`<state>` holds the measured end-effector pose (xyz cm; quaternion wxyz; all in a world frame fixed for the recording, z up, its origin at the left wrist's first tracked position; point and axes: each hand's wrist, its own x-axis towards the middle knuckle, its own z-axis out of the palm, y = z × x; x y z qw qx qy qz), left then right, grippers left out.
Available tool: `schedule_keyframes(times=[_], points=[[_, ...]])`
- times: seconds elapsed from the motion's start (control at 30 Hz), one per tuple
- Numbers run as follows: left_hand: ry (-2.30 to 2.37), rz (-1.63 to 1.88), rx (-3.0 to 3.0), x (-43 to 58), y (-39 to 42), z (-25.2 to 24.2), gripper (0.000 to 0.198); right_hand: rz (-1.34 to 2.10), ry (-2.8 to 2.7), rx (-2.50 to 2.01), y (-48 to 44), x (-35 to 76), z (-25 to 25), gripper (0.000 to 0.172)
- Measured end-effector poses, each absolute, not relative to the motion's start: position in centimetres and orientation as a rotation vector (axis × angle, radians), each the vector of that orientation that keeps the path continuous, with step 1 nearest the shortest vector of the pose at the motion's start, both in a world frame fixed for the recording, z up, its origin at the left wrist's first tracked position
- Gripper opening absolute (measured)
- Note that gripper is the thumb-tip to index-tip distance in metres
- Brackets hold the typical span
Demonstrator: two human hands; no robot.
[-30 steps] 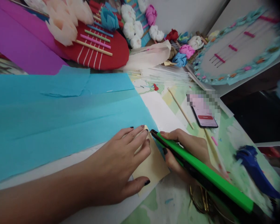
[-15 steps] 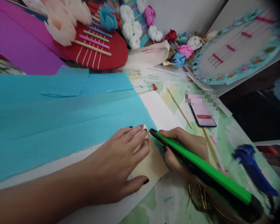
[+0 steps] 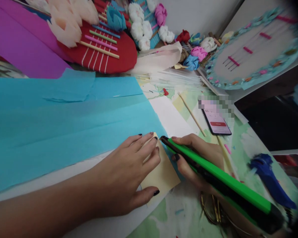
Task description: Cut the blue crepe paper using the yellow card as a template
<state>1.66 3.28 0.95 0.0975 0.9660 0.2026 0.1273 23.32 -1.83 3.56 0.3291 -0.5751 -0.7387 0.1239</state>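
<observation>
My left hand [image 3: 132,168] lies flat with its fingers spread, pressing a pale yellow card [image 3: 167,172] onto blue crepe paper [image 3: 72,129]. A green and black utility knife [image 3: 221,178] is gripped in my right hand [image 3: 198,158], held slanted with its tip at the card's upper right edge. The tip is close to my left fingertips. Whether the blade is cutting into the paper is too small to tell. White paper [image 3: 89,185] shows beneath the blue crepe paper.
A phone [image 3: 216,120] and a thin wooden stick [image 3: 192,115] lie beyond my right hand. To the right rests a blue glue gun [image 3: 270,180]. Paper flowers [image 3: 141,29], a red oval board [image 3: 121,61] and a flower-edged oval [image 3: 253,56] stand at the back.
Almost nothing differs. The view has shifted very slightly; both hands, the card and the knife keep nearly the same positions.
</observation>
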Motion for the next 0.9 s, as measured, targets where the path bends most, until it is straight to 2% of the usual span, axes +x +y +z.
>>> schedule_keyframes(times=[0.4,0.9], points=[[0.592,0.353,2.881,1.7,3.3,1.2,0.053,0.272,-1.971,-1.452,-1.7,23.4,2.8,0.028],[0.585,0.364,2.894,1.7,3.4,1.1,0.055,0.301,-1.947,-1.464,-1.8,23.5,3.7,0.023]])
